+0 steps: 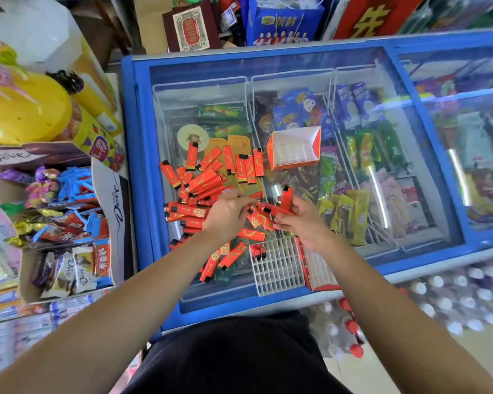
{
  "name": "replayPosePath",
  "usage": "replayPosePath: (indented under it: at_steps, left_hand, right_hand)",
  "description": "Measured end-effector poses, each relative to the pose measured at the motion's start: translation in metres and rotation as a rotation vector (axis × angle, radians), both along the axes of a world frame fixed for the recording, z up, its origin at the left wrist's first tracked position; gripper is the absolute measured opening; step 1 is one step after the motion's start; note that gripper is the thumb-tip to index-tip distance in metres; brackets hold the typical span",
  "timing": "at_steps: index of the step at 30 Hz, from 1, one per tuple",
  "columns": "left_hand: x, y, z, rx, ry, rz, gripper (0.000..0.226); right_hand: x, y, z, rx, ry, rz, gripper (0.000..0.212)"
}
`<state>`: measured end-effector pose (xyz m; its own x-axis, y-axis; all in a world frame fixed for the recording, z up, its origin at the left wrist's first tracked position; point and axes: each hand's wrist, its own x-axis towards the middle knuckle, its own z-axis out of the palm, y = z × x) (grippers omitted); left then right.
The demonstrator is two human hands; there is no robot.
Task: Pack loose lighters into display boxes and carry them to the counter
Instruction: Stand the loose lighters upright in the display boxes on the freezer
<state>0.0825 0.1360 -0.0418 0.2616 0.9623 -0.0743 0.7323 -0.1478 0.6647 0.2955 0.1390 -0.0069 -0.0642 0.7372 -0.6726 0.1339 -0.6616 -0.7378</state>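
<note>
1. We judge the task barely begun. Nearly all the lighters (199,189) lie loose on the left half of the freezer's (143,166) glass surface, and only one corner of one box is filled. Filling both boxes and carrying them to the counter are left to do.
2. The loose lighters are too many and too overlapped for an exact count. We make out several dozen, red with black caps, spread from the lid's left side to its middle.
3. One left hand (225,214) hangs over the middle of the pile, its fingers curled down among the lighters. We cannot tell whether they are clamped on one.
4. One right hand (302,223) sits just beside it, its fingers clamped on a small bundle (271,211). We count at least two lighters in it, one standing upright above the others.
5. One near box (282,274) lies at the front edge of the surface, just below the right hand. What look like three packed lighters (258,251) stand in the far left corner of its white grid. Every other slot we can see is bare.
6. One far box (293,165) stands open toward the back, well apart from both hands, and its grid holds nothing. That makes two boxes in all.
</note>
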Motion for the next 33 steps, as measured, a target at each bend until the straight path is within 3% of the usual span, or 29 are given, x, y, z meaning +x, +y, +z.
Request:
replayPosePath:
  at_steps: [5,9,18,21,24,26,30,33]
  left_hand:
    - [0.008,0.013,-0.002,-0.081,0.322,-0.249,0.049]
    - [0.01,0.021,0.0,-0.065,0.363,-0.281,0.037]
    - [-0.004,0.004,0.02,-0.106,-0.148,0.05,0.029]
    - [-0.008,-0.01,0.036,-0.199,-0.263,0.185,0.027]
    - [-0.015,-0.032,0.049,-0.29,-0.362,0.292,0.026]
    - [-0.02,-0.051,0.053,-0.345,-0.391,0.347,0.026]
    - [-0.025,-0.087,0.055,-0.321,-0.322,0.463,0.024]
    - [-0.024,-0.106,0.058,-0.272,-0.296,0.508,0.023]
  right_hand:
    - [0.009,-0.023,0.02,0.068,0.044,-0.108,0.022]
    - [0.015,-0.042,0.035,0.07,0.11,-0.175,0.031]
    - [0.016,-0.078,0.042,0.073,0.183,-0.296,0.029]
    - [0.013,-0.084,0.04,0.06,0.181,-0.313,0.038]
    - [0.012,-0.094,0.028,0.044,0.27,-0.317,0.019]
    - [0.011,-0.104,0.021,0.001,0.265,-0.281,0.013]
    - [0.004,-0.119,0.012,0.047,0.018,-0.216,0.015]
    - [-0.004,-0.122,0.001,0.097,-0.095,-0.235,0.031]
